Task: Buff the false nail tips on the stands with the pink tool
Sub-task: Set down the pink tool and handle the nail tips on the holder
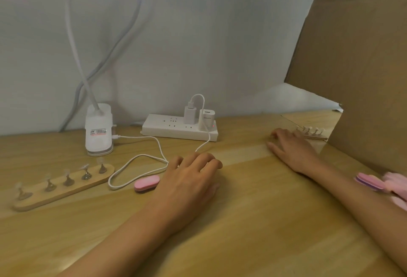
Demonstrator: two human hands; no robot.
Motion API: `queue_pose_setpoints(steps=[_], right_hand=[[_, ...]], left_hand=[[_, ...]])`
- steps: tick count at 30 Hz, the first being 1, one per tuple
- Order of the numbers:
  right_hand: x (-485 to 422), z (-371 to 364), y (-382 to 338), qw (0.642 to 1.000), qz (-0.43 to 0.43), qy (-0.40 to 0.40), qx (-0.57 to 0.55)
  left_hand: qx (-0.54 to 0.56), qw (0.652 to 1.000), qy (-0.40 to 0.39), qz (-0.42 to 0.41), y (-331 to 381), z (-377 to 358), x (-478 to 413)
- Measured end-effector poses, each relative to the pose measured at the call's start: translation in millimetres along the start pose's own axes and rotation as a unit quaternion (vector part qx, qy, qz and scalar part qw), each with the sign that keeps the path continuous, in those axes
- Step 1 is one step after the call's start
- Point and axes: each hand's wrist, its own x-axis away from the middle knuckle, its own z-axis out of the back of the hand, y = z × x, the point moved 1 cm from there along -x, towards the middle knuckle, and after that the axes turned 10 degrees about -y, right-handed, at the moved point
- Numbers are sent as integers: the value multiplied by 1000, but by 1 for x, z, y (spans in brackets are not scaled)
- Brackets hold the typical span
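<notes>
Rests left hand (191, 179) slack on table (242, 232), fingers lightly curled round nothing, just beside pink buffer (147, 183), likely parked there for a quick pickup. Lays right hand (290, 147) flat, fingers straight and empty, close to small stand (313, 134) by cardboard wall (352, 78), probably to draw it nearer. Leaves long stand (63, 186) with five nail tips (84, 166) at far left, apart from both hands. Seemingly not yet buffing.
</notes>
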Motion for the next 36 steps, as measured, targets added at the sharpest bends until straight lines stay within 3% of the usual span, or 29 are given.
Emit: queue_pose_setpoints(steps=[6,10,16,18,21,23,29,34,36], right_hand=[[0,-3,-28,996,88,10,32],[-4,-1,-22,997,72,16,-10],[-12,5,5,979,182,-35,-81],[-24,8,32,989,115,-15,-90],[-37,8,64,995,-83,-34,-31],[-39,4,59,993,-106,-43,-2],[-6,12,-32,995,99,-12,-18],[40,19,-128,941,326,-30,-86],[48,13,-157,922,370,-51,-99]], left_hand=[[-55,996,61,-28,4,10,8],[-61,997,49,-21,4,10,19],[-50,995,90,-19,4,12,20],[-53,995,78,-17,4,11,18],[-62,995,76,-19,5,8,16],[-71,994,79,-9,4,7,16],[-98,990,91,-42,13,23,18],[-80,977,188,-52,-3,72,47],[-36,977,212,6,-32,90,78]])
